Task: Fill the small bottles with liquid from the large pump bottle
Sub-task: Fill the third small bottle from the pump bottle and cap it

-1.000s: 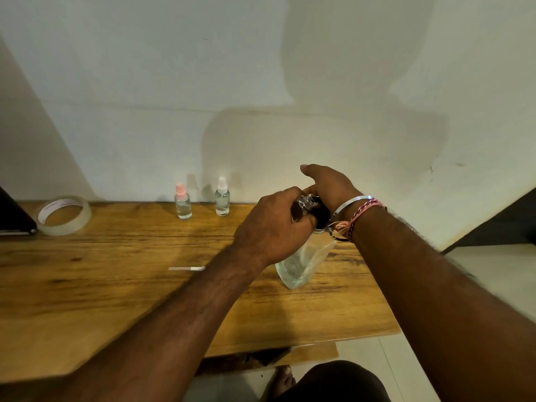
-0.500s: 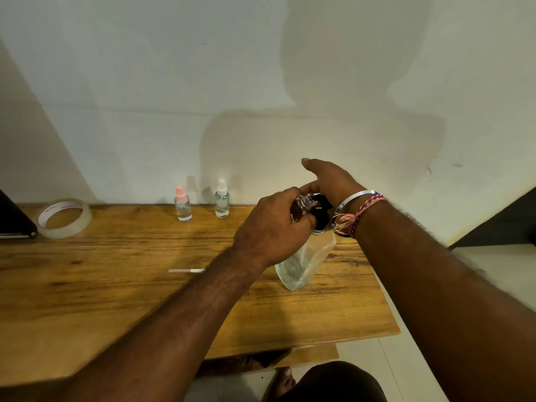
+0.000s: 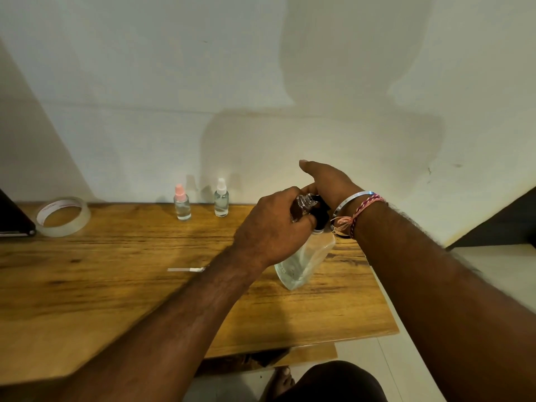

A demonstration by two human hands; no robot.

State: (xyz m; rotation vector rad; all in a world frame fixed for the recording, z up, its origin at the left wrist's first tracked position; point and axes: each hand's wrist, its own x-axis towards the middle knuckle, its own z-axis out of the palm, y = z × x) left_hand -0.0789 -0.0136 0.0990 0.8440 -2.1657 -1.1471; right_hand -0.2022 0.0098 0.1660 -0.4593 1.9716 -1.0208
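Observation:
The large pump bottle (image 3: pixel 304 262) has a clear body and a black pump head (image 3: pixel 322 208). It stands tilted on the wooden table (image 3: pixel 116 285), right of centre. My left hand (image 3: pixel 272 227) grips a small clear bottle (image 3: pixel 305 202) right at the pump's nozzle. My right hand (image 3: pixel 327 181) lies over the pump head with its palm down and its thumb straight out; its other fingers are mostly hidden. Two more small bottles stand by the wall, one with a pink cap (image 3: pixel 182 203) and one with a white cap (image 3: pixel 221 198).
A roll of clear tape (image 3: pixel 62 216) lies at the back left beside a dark flat object (image 3: pixel 14 221). A thin white tube (image 3: pixel 185 269) lies on the table left of my left forearm. The table's right edge is close to the pump bottle.
My right hand has risen slightly over the pump head. The left hand, the small bottle and the tilted pump bottle have barely moved.

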